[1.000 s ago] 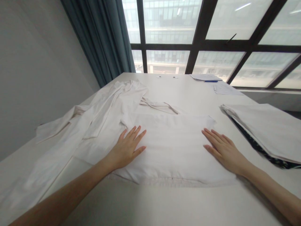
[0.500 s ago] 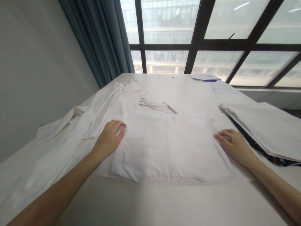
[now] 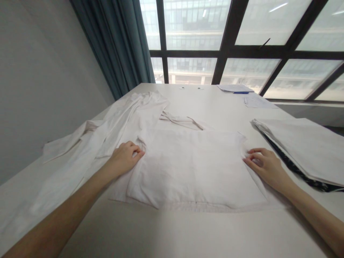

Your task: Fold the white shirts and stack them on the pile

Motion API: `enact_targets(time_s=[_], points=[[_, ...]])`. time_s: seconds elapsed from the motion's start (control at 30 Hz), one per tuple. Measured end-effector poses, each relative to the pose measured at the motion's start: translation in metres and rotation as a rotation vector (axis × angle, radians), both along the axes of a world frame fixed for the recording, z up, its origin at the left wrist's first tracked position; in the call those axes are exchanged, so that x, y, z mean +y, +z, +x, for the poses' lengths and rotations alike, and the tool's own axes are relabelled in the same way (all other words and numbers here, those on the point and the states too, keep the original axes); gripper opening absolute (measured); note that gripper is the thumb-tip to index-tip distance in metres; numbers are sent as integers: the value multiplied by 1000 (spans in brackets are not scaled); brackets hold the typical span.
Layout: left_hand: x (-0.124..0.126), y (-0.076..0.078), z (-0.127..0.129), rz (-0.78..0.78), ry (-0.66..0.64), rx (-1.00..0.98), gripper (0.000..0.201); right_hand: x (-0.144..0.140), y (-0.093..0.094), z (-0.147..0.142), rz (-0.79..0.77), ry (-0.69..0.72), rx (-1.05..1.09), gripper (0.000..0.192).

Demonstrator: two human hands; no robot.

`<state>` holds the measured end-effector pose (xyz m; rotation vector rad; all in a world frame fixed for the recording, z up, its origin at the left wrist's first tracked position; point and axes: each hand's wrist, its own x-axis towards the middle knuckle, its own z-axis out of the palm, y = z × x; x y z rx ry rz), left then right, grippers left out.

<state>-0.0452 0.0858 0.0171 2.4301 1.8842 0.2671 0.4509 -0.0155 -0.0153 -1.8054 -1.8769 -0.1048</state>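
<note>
A white cloth garment [image 3: 193, 165] lies spread in front of me, folded into a rough rectangle. My left hand [image 3: 126, 157] pinches its left edge, where the cloth bunches into small creases. At the opposite side, my right hand [image 3: 264, 166] has thumb and fingers closed on the right edge. Thin fabric straps [image 3: 182, 121] stick out beyond the far edge. A lower layer of the cloth shows past the upper one at the near left corner.
More crumpled white clothing [image 3: 129, 114] covers the table's left side. At right sits a stack of folded white cloth [image 3: 309, 147] over a dark patterned piece. Papers [image 3: 259, 101] and a blue pen [image 3: 241, 92] lie at the far end, before the windows.
My left hand has slid slightly toward me along the left edge, baring a creased bit of cloth beyond it. My right fingers have shifted a little on the right edge.
</note>
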Motion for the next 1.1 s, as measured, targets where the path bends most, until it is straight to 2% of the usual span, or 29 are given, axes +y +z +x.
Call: enact_targets(time_s=[0.43, 0.6, 0.67, 0.73, 0.87, 0.97, 1.1], points=[[-6, -4, 1, 17, 1, 135, 27, -3, 0, 1, -1, -21, -112, 37], [-15, 6, 13, 239, 8, 192, 26, -9, 13, -12, 87, -17, -227, 25], [-22, 9, 23, 331, -91, 108, 24, -13, 21, -22, 161, 48, -217, 26], [-32, 9, 34, 354, -260, -6, 23, -16, 26, -33, 187, 145, -174, 27], [-46, -3, 47, 231, -558, -72, 33, -22, 24, -50, 35, 352, -140, 37], [-47, -12, 44, 128, -614, -16, 43, -23, 16, -53, -114, 412, -191, 48], [-43, -17, 38, 54, -574, 62, 50, -24, 11, -50, -201, 382, -229, 54]])
